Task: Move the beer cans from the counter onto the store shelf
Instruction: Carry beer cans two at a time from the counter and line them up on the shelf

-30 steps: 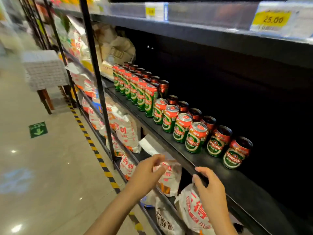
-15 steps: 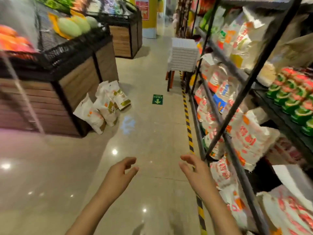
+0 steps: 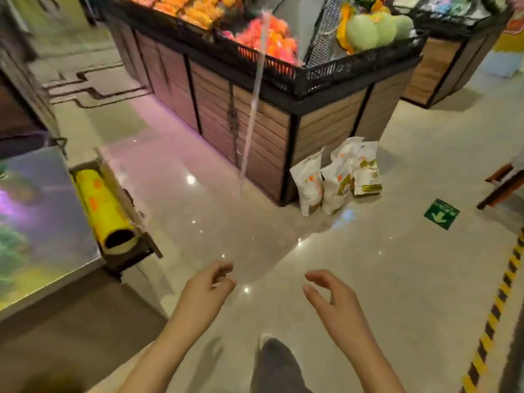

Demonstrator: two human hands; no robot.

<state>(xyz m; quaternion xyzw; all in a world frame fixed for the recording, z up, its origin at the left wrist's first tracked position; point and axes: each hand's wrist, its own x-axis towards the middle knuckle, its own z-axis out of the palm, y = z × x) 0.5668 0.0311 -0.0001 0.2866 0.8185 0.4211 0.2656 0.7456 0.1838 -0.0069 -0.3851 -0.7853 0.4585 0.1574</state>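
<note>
Fingers: left hand (image 3: 205,287) and right hand (image 3: 334,300) loosely curled, holding nothing
Below: bare floor (image 3: 382,279)
Desk (image 3: 42,222): left of the hands

both forearms are bare right up to the bottom edge of the view, with no sleeve, watch or ring showing on the left hand (image 3: 205,287) or the right hand (image 3: 336,303). below and between them one leg shows in grey trousers (image 3: 276,367), the cloth plain and a bit blurred. a pale shoe tip (image 3: 265,337) pokes out past the trouser hem.
</note>
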